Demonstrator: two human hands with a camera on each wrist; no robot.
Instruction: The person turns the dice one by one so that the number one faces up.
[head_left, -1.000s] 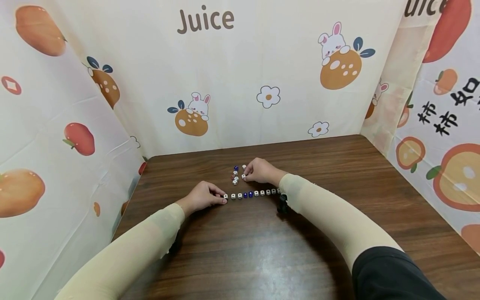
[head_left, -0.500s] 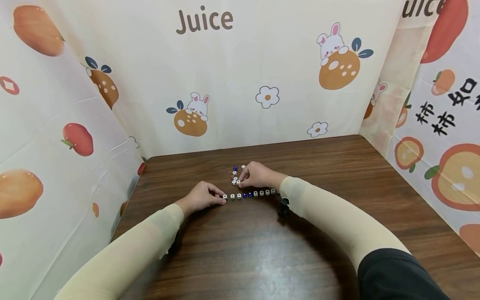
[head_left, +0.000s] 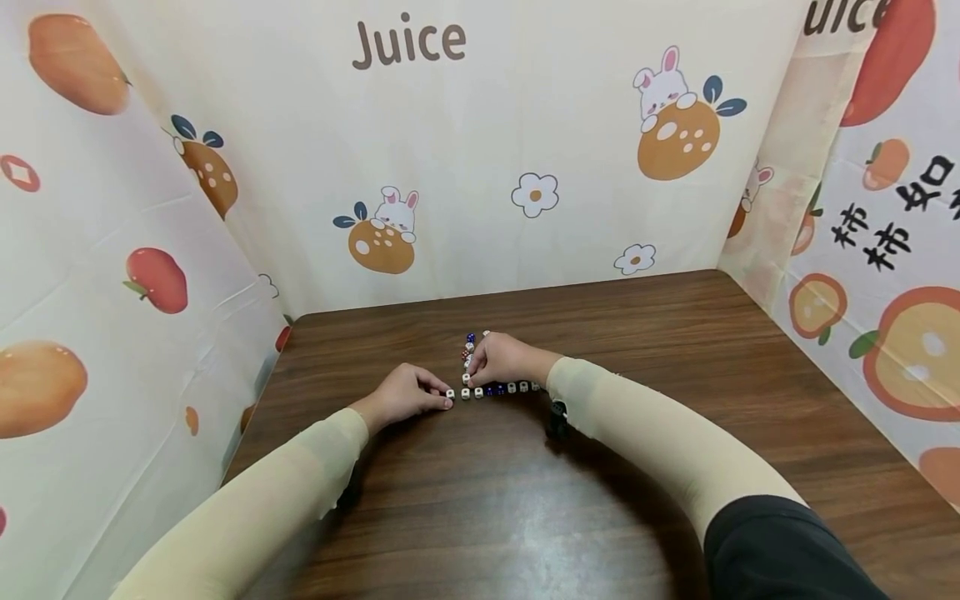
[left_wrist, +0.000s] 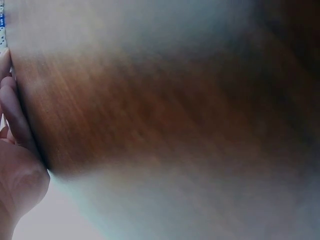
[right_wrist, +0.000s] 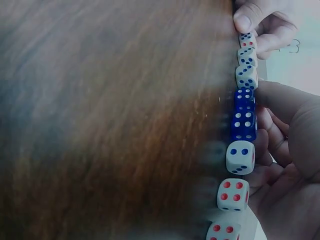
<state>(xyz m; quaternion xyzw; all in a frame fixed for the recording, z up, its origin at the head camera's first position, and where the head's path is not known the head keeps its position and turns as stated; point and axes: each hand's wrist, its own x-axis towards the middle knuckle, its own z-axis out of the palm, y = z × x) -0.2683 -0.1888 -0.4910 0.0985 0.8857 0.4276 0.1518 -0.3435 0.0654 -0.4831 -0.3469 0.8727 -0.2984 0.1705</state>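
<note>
In the head view my left hand (head_left: 405, 390) pinches a white die (head_left: 450, 394) at the left end of a row of dice. My right hand (head_left: 504, 358) holds another white die (head_left: 467, 379) just behind the row's left part. In the right wrist view the row shows white dice (right_wrist: 233, 194) and two blue dice (right_wrist: 244, 125) side by side. The left thumb and finger close round the end die (right_wrist: 247, 40) there. Only the edge of my left hand (left_wrist: 22, 170) shows in the left wrist view. My right forearm hides the row's right end.
Behind the row lies a small loose group of dice, with a blue die (head_left: 471, 337) and a red die (head_left: 465, 355) among white ones, partly hidden by the right hand. A brown wood-grain table (head_left: 480, 500) lies beneath, with a printed curtain (head_left: 465, 150) along its back and sides.
My right hand has moved left and nearer with its white die, from beside the loose group to just behind the row. My left hand stays at the end die.
</note>
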